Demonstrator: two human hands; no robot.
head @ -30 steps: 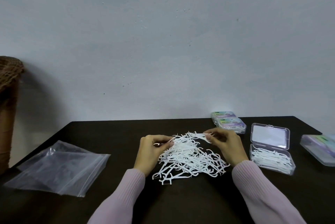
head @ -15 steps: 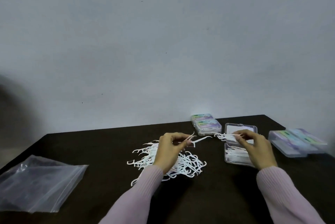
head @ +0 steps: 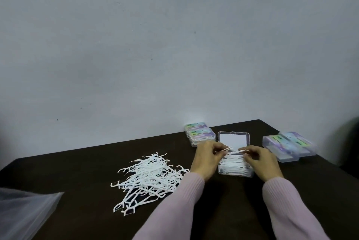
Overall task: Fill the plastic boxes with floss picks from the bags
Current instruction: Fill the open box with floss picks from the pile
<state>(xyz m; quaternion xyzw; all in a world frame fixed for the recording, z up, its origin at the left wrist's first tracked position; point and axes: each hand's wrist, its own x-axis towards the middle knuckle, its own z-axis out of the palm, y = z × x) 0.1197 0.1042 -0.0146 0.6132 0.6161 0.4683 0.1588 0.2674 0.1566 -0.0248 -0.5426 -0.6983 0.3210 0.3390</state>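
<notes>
Dark tabletop [head: 213, 210] against grey wall; loose floss picks [head: 147, 177] piled left of open box [head: 234, 155]; left hand [head: 206, 159], right hand [head: 261, 163] each pinching picks over box; two closed-box stacks behind; bag [head: 25, 214] far left

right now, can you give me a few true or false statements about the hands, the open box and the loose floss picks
1. Both hands are over the open plastic box. True.
2. The left hand is empty. False: it pinches a floss pick.
3. The loose pile of floss picks lies left of the open box. True.
4. The open box holds no picks. False: white picks already lie in it.
5. The right hand rests on the plastic bag. False: it pinches a pick over the box; the bag lies at the far left.
</notes>
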